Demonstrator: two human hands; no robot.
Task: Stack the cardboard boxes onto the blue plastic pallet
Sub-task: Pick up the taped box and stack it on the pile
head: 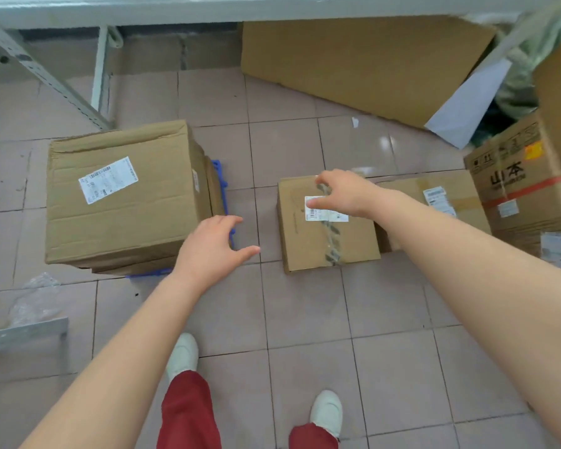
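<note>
Reaching down, the right hand (pixel 340 192) is over the small box (pixel 324 228) on the floor (pixel 305 306). Its fingers are spread wide and hold nothing; whether they touch the box top or its white label (pixel 326 210) is hard to tell. The left hand (pixel 211 251) is open too, fingers curled a little, and holds nothing. It hangs between the small box and the big box (pixel 123 196), just beside the big box's near corner. The big box sits on top of flatter boxes on the blue pallet (pixel 219 173), which peeks out at the right and front. Another low box (pixel 434 205) lies just to the right of the small one.
</note>
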